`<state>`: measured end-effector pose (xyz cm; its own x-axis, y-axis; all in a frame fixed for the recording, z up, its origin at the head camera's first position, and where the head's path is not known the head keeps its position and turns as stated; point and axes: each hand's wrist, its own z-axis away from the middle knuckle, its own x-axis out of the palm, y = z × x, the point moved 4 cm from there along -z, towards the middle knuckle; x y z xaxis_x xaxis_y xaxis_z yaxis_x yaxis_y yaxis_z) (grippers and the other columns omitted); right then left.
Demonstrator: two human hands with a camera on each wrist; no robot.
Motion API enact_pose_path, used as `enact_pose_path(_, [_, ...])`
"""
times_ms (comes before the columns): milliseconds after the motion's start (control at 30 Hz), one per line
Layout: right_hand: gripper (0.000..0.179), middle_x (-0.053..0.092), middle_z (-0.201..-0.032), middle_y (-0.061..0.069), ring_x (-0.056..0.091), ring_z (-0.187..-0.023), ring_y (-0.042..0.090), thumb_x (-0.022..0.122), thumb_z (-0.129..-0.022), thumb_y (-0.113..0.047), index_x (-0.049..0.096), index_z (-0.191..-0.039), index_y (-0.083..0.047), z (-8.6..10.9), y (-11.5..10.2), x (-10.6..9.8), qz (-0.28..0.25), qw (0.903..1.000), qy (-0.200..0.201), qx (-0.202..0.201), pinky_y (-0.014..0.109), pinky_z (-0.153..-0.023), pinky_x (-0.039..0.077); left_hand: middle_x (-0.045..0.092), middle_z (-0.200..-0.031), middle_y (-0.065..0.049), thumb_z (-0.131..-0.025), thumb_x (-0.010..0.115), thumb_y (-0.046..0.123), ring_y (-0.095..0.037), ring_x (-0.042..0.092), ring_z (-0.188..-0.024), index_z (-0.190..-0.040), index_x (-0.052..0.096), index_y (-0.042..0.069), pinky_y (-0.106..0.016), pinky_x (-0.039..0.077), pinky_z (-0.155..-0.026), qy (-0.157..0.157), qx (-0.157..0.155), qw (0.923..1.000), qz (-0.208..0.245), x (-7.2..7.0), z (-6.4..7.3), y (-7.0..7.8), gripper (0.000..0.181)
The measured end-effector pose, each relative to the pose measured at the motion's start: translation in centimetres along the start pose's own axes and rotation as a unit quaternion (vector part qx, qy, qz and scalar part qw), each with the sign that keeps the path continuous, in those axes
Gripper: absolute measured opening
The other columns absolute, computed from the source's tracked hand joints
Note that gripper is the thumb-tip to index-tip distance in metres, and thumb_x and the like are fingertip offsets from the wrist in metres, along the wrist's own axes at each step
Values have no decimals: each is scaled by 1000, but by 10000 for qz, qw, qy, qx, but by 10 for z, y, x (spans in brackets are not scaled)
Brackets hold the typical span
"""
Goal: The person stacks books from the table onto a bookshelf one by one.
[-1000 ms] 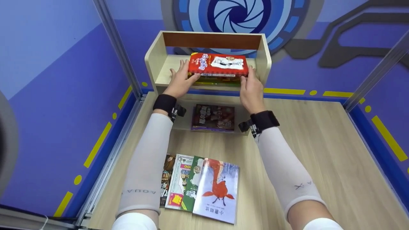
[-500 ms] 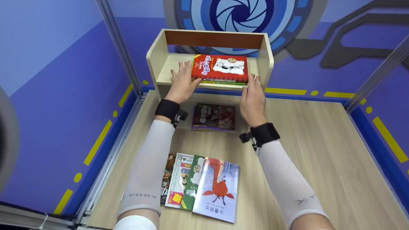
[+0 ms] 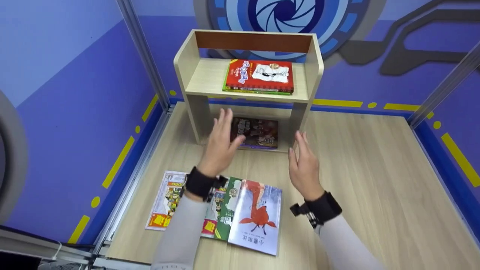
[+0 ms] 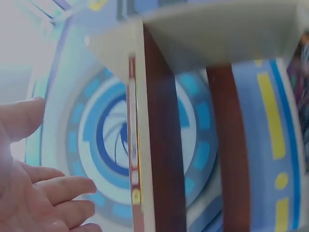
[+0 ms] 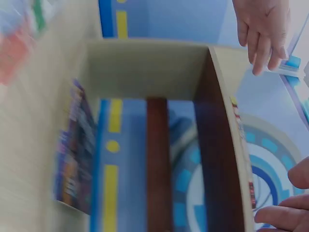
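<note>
A small two-tier wooden bookshelf (image 3: 243, 98) stands against the back wall. On its upper shelf lies a short stack of books topped by a red book (image 3: 258, 75) with a white cartoon panel. Dark-covered books (image 3: 262, 131) lie flat on the lower level. My left hand (image 3: 219, 146) is in the air before the lower level, fingers straight, partly covering those books in the head view. To its right, my right hand (image 3: 305, 168) hovers with its fingers extended near the shelf's right front corner. Neither hand holds anything; their palms face each other.
On the table (image 3: 382, 180) in front lie several overlapping books: a deer-picture book (image 3: 257, 217) on the right, a green book (image 3: 228, 210) beside it, and a comic-style cover (image 3: 165, 202) at left, partly behind the left forearm. Patterned panels (image 3: 71, 123) surround the table.
The red book's stack came down onto the upper shelf and both hands let go. The hands have since drawn back toward the front and down, uncovering the shelf.
</note>
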<state>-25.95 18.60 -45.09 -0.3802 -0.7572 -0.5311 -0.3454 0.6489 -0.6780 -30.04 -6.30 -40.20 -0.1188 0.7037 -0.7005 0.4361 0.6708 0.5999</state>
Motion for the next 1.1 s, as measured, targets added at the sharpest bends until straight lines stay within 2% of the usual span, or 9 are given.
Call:
enact_pose_path(67, [54, 43, -163, 29, 40, -154, 45, 58, -107, -7, 44, -158, 4, 16, 2, 1, -21, 10000, -76, 53, 62, -125, 35, 10, -175, -24, -105, 61, 34, -43, 18, -163, -168, 16, 1, -56, 15, -134, -164, 45, 9998, 66, 10, 21, 5, 85])
enact_pose_path(167, [54, 46, -163, 25, 41, -154, 43, 58, -107, -7, 44, -159, 3, 38, 4, 3, -148, 9995, -219, 174, 60, -125, 36, 18, -173, -26, -107, 59, 32, -45, 25, -161, -168, 20, 0, -57, 20, -133, -346, 214, 9992, 56, 24, 47, 9, 79])
enact_pose_path(300, [57, 51, -161, 21, 44, -154, 40, 60, -107, -6, 42, -160, 2, 64, 8, 7, -376, 9968, -560, 427, 57, -126, 37, 31, -169, -27, -110, 55, 31, -44, 36, -157, -165, 28, -3, -56, 28, -130, -619, 260, 9977, -73, 41, 79, 5, 70])
enact_pose_path(433, [58, 52, -161, 22, 42, -155, 40, 61, -106, -5, 42, -160, 3, 86, 15, 9, -488, 9914, -904, 808, 59, -126, 35, 38, -167, -26, -111, 54, 32, -41, 40, -155, -163, 33, -5, -55, 31, -129, -904, 50, 9958, -166, 55, 110, -6, 67])
enact_pose_path(533, [57, 51, -161, 23, 40, -155, 42, 62, -105, -5, 44, -158, 5, 99, 21, 9, -497, 9876, -1076, 1031, 61, -127, 34, 44, -164, -26, -109, 58, 27, -42, 43, -153, -160, 39, -6, -55, 35, -127, -895, -94, 9958, -172, 62, 128, -12, 63])
enact_pose_path(700, [57, 48, -162, 26, 39, -155, 44, 64, -104, -6, 45, -157, 6, 112, 29, 8, -504, 9830, -1230, 1265, 61, -126, 34, 50, -160, -26, -104, 68, 21, -44, 48, -150, -157, 44, -5, -56, 42, -123, -1023, -466, 9934, -245, 75, 150, -15, 64])
enact_pose_path(933, [61, 47, -163, 25, 39, -156, 42, 65, -103, -5, 43, -158, 6, 122, 40, 2, -579, 9771, -1224, 1639, 57, -126, 38, 45, -163, -29, -100, 75, 31, -45, 38, -156, -157, 45, -5, -61, 37, -125, -1721, -1204, 9763, -526, 96, 167, -14, 74])
enact_pose_path(1000, [62, 47, -164, 25, 39, -156, 41, 66, -102, -5, 42, -158, 6, 125, 42, 3, -587, 9749, -1260, 1741, 56, -126, 38, 44, -163, -30, -99, 76, 33, -46, 37, -156, -156, 46, -5, -62, 36, -125, -1696, -1406, 9739, -552, 99, 170, -15, 75])
enact_pose_path(1100, [63, 46, -164, 25, 40, -156, 41, 66, -102, -6, 41, -159, 6, 129, 44, 4, -611, 9712, -1315, 1891, 55, -126, 39, 48, -160, -31, -97, 79, 34, -48, 44, -151, -153, 50, -6, -63, 42, -122, -1471, -1670, 9729, -632, 100, 175, -14, 75])
